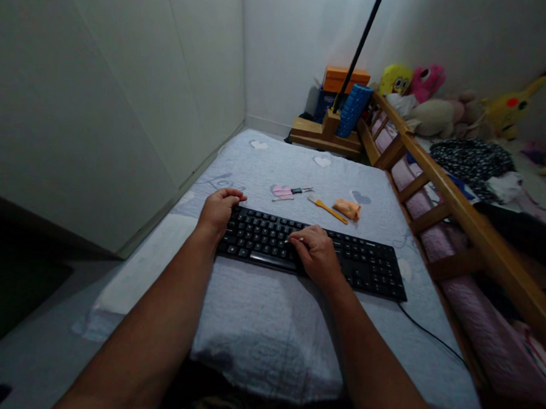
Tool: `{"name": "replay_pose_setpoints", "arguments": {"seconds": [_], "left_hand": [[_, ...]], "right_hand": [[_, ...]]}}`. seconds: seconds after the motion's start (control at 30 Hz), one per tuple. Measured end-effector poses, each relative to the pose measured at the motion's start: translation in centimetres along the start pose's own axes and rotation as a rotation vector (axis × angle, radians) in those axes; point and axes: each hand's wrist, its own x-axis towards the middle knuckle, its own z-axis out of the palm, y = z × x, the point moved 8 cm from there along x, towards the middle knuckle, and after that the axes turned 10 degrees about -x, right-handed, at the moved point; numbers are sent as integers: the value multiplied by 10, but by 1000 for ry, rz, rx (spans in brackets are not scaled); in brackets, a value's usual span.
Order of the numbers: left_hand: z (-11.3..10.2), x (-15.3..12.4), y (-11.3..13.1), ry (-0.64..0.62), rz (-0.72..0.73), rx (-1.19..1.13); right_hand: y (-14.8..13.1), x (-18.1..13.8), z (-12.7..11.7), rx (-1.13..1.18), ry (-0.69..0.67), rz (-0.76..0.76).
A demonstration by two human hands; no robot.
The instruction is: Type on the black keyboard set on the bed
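A black keyboard [273, 234] lies on the heart-patterned cloth in front of me. My left hand [217, 213] is closed round its upper left corner, fingertips at the back edge. My right hand [315, 251] is over the middle keys, thumb and fingers pinched on a thin white cotton swab [287, 240] whose tip points down at the keys. Behind the keyboard lie a second cotton swab [283, 199], a dark-handled tool with a metal end [301, 190], a yellow-handled brush [330, 210] and a crumpled orange cloth [347, 209].
A white sheet [145, 264] lies left of the keyboard. The keyboard's cable [432, 334] runs off to the right. Along the right side stands a wooden bed rail [468, 218], with plush toys [433, 116] behind it. A blue roller [354, 110] and orange box [345, 80] stand at the back.
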Motion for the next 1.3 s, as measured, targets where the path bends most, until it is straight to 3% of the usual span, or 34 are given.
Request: {"name": "replay_pose_setpoints", "arguments": {"seconds": [1.3], "left_hand": [[1, -2, 1, 3, -11, 13]], "right_hand": [[-6, -2, -1, 4, -31, -5]]}}
